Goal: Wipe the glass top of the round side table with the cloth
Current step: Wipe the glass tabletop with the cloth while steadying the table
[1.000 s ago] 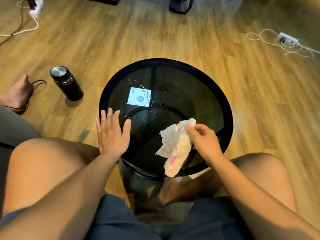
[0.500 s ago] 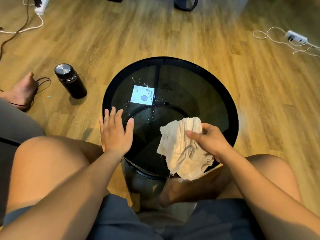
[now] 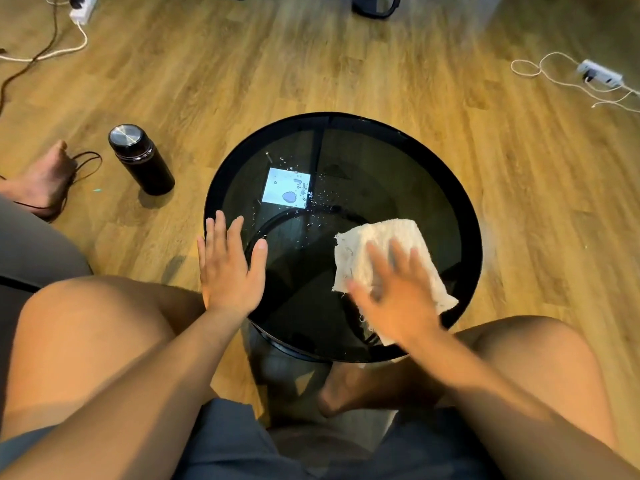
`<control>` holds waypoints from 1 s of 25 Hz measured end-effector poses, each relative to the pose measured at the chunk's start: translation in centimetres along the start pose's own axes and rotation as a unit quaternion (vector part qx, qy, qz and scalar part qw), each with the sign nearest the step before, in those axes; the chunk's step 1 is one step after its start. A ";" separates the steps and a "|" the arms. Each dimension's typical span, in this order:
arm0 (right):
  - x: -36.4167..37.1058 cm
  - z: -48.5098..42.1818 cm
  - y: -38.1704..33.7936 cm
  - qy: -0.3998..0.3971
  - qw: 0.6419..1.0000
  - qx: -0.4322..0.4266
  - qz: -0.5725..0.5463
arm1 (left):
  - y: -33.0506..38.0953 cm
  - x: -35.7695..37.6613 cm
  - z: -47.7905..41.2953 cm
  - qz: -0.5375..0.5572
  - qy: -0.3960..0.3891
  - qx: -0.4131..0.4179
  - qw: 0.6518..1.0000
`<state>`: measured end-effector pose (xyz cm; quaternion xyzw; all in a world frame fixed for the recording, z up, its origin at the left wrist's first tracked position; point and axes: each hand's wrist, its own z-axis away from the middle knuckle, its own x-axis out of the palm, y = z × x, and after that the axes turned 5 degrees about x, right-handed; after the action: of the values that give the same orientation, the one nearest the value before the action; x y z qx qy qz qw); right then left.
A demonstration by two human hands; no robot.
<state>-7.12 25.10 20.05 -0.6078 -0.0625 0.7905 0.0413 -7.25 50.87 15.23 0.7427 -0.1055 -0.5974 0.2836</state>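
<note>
Now we are starting the wipe: the cloth (image 3: 374, 244) lies flat on the near-right part of the glass surface (image 3: 398, 188), and the wet patch has not been reached.

On the round side table, one corner of the cloth laps over the rim towards us. Our right hand (image 3: 398, 292) is blurred. It lies on the cloth with fingers straight and spread, pressing down rather than gripping. Our left hand (image 3: 230, 271) rests flat and released on the near-left edge, holding nothing and apparently steadying the table. Water droplets (image 3: 304, 199) sit farther off, around a bright square reflection (image 3: 285, 190), apart from the cloth. We judge the next move is to slide the cloth forward and left across them under even palm pressure.
</note>
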 end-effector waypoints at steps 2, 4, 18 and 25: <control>3.0 0.7 -1.2 -0.013 0.996 -0.010 0.086 | 0.0 0.0 0.1 -0.002 -0.004 0.006 1.000; 2.7 -1.7 -0.3 0.014 0.998 0.014 0.061 | 0.0 0.0 0.1 -0.003 -0.007 0.017 1.000; -3.5 -20.5 7.8 -0.003 0.996 0.081 0.048 | -0.3 0.0 0.0 0.000 -0.017 0.021 1.000; -0.3 -5.9 4.9 -0.025 0.999 -0.045 0.010 | -0.2 0.2 -0.2 0.003 -0.013 0.000 1.000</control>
<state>-1.29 20.53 18.13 -0.5893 -0.0930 0.8025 0.0047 -7.02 51.03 14.99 0.7348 -0.1117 -0.6057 0.2841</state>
